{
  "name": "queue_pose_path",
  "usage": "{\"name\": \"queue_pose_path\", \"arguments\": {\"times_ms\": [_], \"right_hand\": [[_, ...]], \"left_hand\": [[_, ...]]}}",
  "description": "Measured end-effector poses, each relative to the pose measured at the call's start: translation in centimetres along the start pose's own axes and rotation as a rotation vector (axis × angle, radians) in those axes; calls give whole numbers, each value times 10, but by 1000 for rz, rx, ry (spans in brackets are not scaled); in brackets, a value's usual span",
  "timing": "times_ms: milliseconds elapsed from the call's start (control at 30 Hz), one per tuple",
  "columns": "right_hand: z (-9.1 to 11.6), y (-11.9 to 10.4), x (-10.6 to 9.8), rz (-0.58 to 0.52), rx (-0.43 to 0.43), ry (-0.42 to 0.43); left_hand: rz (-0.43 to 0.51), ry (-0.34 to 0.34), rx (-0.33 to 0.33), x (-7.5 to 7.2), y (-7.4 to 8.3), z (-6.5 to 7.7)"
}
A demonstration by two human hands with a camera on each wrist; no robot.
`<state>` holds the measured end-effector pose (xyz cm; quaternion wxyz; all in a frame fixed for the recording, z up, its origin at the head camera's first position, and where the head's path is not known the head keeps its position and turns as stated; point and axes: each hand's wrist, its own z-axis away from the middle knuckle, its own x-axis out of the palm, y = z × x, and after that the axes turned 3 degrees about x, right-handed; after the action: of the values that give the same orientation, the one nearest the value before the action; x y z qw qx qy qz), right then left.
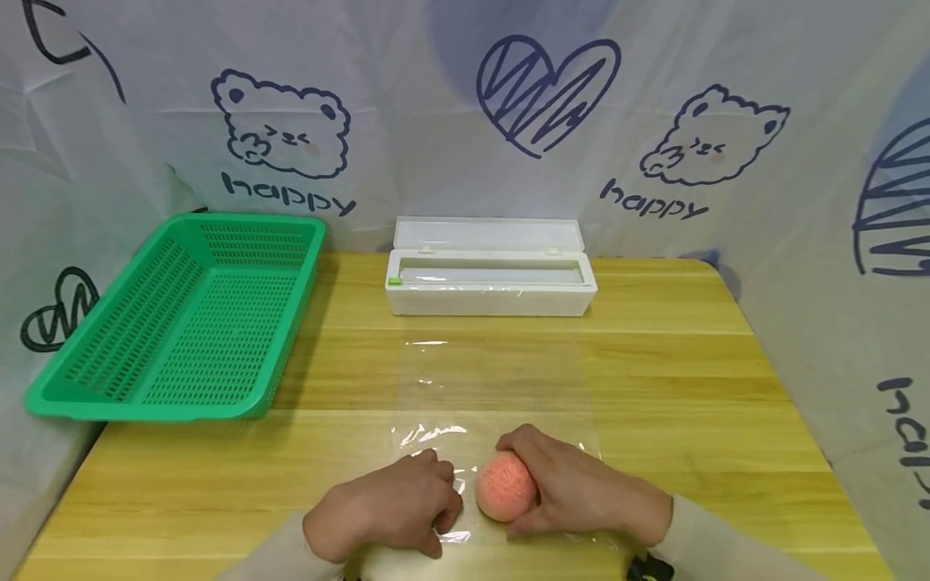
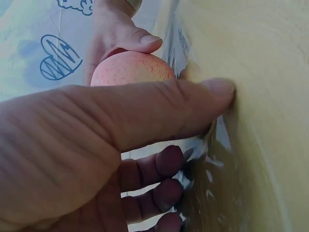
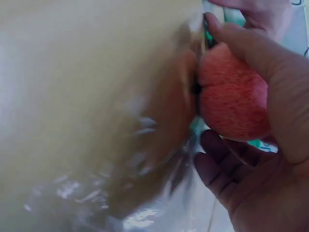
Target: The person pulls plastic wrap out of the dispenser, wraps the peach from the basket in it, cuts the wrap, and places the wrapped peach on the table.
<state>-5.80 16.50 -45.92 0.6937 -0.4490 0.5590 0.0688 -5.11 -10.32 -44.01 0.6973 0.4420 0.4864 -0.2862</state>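
My right hand point(image 1: 574, 491) grips a pinkish-red peach point(image 1: 505, 486), its thumb and fingers spread round the near and far sides. The right wrist view shows the cleft in the peach point(image 3: 234, 92), low over a sheet of clear plastic wrap point(image 3: 140, 193) on the table. Just left of the peach is my left hand point(image 1: 392, 504), fingers loosely bent and pointing down at the wrap. In the left wrist view, its thumb point(image 2: 164, 108) stretches across in front of the peach, apart from the other fingers, whose tips are right at the wrap; nothing shows held between them.
A white wrap dispenser point(image 1: 490, 300) with its lid raised stands at the back of the wooden table point(image 1: 697, 387); the wrap runs from it toward me. On the left sits a green plastic basket point(image 1: 265, 395). A pale sheet with drawings point(image 1: 429, 97) hangs behind and beside the table.
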Motion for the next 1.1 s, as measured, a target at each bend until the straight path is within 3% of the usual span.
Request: {"name": "queue_pose_path", "arguments": {"times_ms": [133, 400, 767, 1100], "right_hand": [[0, 1, 2, 12, 5, 33], [8, 2, -1, 90, -2, 52], [15, -5, 10, 272, -250, 264], [8, 1, 10, 226, -319, 330]], "left_hand": [[-15, 17, 25, 0, -2, 0], [102, 90, 66, -4, -8, 4], [150, 152, 29, -16, -12, 10], [141, 166, 22, -20, -14, 11]]}}
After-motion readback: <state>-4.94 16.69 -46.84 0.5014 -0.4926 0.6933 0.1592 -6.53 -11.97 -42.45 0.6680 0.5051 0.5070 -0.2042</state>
